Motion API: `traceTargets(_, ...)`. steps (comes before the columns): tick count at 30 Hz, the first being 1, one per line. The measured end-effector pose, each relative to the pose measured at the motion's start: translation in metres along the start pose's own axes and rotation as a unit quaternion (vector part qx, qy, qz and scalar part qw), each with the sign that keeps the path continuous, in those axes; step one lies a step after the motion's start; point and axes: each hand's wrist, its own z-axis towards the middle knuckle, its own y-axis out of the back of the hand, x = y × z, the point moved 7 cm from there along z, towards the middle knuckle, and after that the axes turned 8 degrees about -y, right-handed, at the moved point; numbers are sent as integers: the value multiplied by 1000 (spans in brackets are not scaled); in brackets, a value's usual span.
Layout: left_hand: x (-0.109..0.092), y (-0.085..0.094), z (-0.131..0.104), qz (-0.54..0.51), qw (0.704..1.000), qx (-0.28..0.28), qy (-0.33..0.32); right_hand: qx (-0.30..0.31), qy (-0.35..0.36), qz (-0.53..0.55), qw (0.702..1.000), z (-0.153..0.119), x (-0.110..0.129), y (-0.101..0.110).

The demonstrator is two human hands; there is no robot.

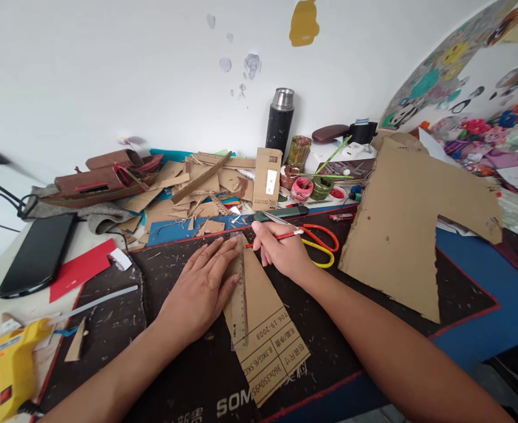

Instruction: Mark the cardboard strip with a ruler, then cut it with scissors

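My left hand (197, 291) lies flat with fingers stretched out, pressing on a clear ruler (240, 317). Under the ruler is a tapered piece of cardboard (270, 314) with black printing at its near, wider end. Pinched in my right hand (283, 249) is a red pencil (288, 234), its tip by the ruler's far end, near the cardboard's narrow end. Just beyond that hand lie scissors (324, 235) with one red and one yellow handle loop. A dark green utility knife (285, 214) rests behind them.
Cardboard scraps (206, 182) pile at the back beside a brown model boat (104, 179). Paint jars (303, 188) and a black flask (279, 123) stand near the wall. A large cardboard sheet (393, 226) lies right. At left are a yellow glue gun (18, 364) and a phone (38, 255).
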Motion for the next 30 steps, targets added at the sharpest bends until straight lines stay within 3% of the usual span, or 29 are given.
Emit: traceTargets(30,-2,2,1,2,1000,-9,-14,10,2,-1,1000,-2,1,-2)
